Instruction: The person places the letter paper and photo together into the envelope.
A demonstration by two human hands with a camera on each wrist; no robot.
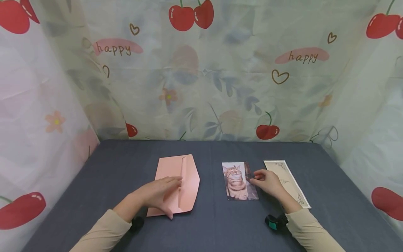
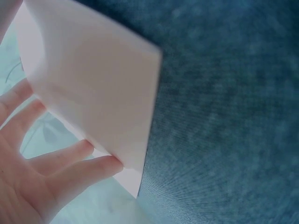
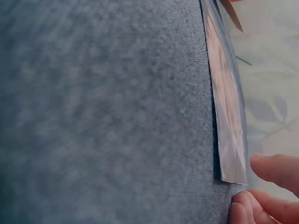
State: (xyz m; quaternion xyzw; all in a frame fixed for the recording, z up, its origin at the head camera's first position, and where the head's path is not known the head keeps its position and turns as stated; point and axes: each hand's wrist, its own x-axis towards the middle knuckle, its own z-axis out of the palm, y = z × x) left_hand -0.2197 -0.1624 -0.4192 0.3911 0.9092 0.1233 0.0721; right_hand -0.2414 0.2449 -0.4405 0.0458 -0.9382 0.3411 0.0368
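Observation:
A pink envelope [image 1: 168, 164] lies on the dark cloth with its pointed flap [image 1: 190, 185] unfolded to the right. My left hand [image 1: 162, 194] is spread over it, fingertips on the flap's fold line and thumb beyond its near edge. In the left wrist view several fingers [image 2: 100, 165] rest along the envelope's edge. Right of it lies a cat photo card [image 1: 236, 180]. My right hand [image 1: 269, 182] is at the card's right edge, thumb and fingertips apart. The right wrist view shows thumb and fingers beside the corner of the card [image 3: 226, 107].
A cream card with a white border and corner ornaments [image 1: 284, 176] lies right of the photo card, partly under the right forearm in the head view. A patterned curtain [image 1: 204, 87] encloses the dark table [image 1: 207, 231] at the back and sides.

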